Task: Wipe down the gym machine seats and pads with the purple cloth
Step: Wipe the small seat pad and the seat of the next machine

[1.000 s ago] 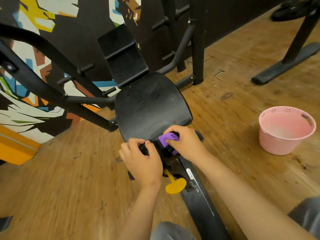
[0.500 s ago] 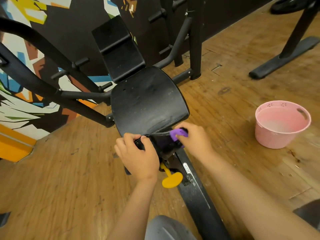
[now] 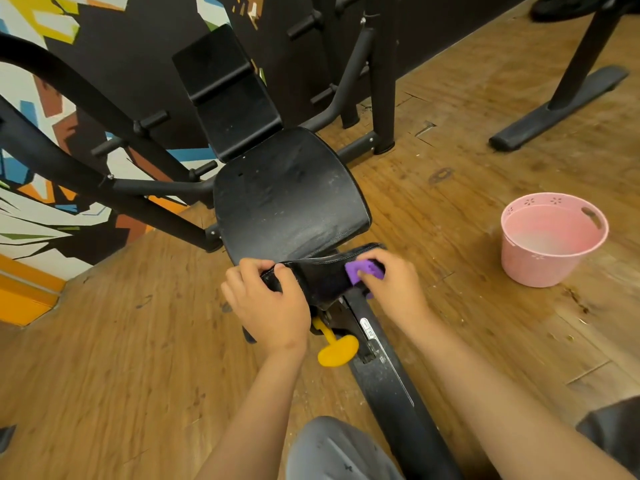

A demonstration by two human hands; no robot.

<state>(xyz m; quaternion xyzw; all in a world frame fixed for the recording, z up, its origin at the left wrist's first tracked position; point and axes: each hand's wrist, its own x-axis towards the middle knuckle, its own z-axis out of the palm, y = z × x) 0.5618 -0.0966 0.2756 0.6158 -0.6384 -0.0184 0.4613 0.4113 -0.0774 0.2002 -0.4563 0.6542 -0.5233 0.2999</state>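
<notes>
purple cloth (image 3: 364, 270): bunched small, sitting on the right end of the front pad (image 3: 320, 277), the low black pad just below the near edge of the seat (image 3: 287, 195). your right hand (image 3: 393, 287) covers most of it, fingers curled over the wad and pressing it against the pad's face. only a patch of purple shows by the thumb.

left hand (image 3: 268, 303): grips the left end of the same pad, thumb on top at the stitched edge, fingers curled round it. judgement: it steadies the pad while the other hand wipes.

seat: wide black cushion directly beyond the front pad. it shows pale scuffs, specks and a dull sheen. cannot tell whether that is wear, dust or damp, so cannot tell if it is wiped. back pad (image 3: 225, 88): tilted up behind the seat, in two sections, no hand near it. same doubt applies.

progress, as judgement: the step in hand is the front pad, with the cloth at its right end. the left end, under your grip, is not yet reached. seat and back pad may need a pass, and so may any other machine.

around: yellow knob (image 3: 337, 348) under the pad, beside the numbered rail (image 3: 391, 386). pink bucket (image 3: 550, 237) on the wooden floor (image 3: 121, 358) to your right, well apart from the machine. it may hold liquid, not certain.
</notes>
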